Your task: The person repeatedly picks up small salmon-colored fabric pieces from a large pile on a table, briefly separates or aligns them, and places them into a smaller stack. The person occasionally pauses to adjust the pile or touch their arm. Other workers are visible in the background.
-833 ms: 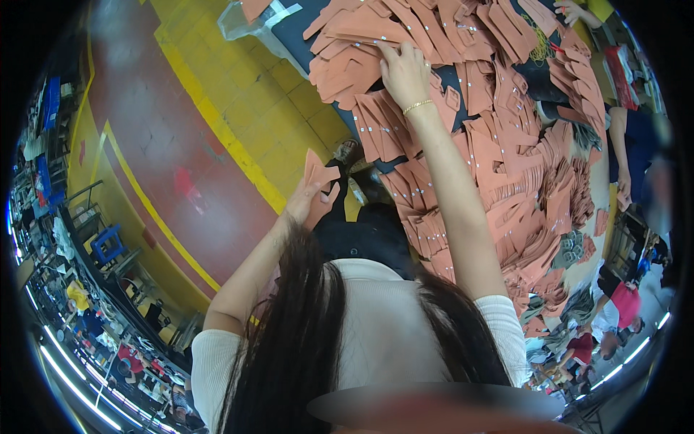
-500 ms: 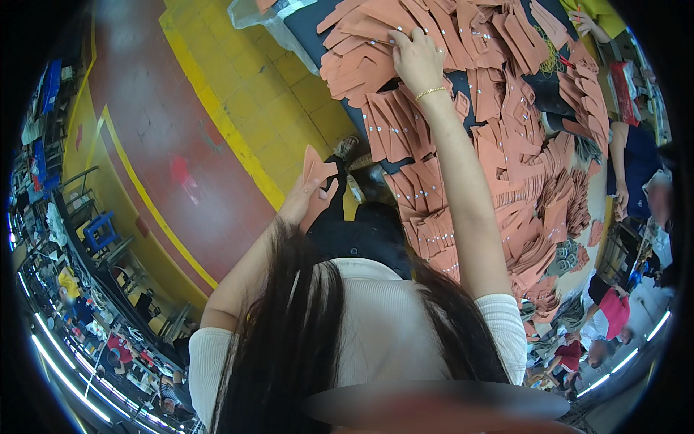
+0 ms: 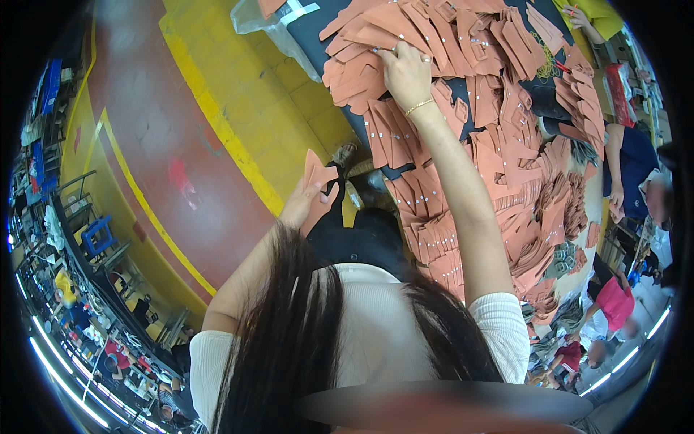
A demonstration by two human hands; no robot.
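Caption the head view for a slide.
Left hand holding salmon material; right hand at similar pieces spread across a table.

Flat salmon-coloured cut pieces [image 3: 510,155] overlap across the dark-topped bench [image 3: 311,32], from upper centre to lower right of the frame; the right hand [image 3: 409,76] is on those at upper centre; the left hand [image 3: 298,205], holding a forked salmon-coloured piece [image 3: 315,174], is left of the bench; yellow tiled floor [image 3: 246,94] lies beside the bench, red floor [image 3: 144,145] farther left, a blue plastic stool [image 3: 96,233] at far left.
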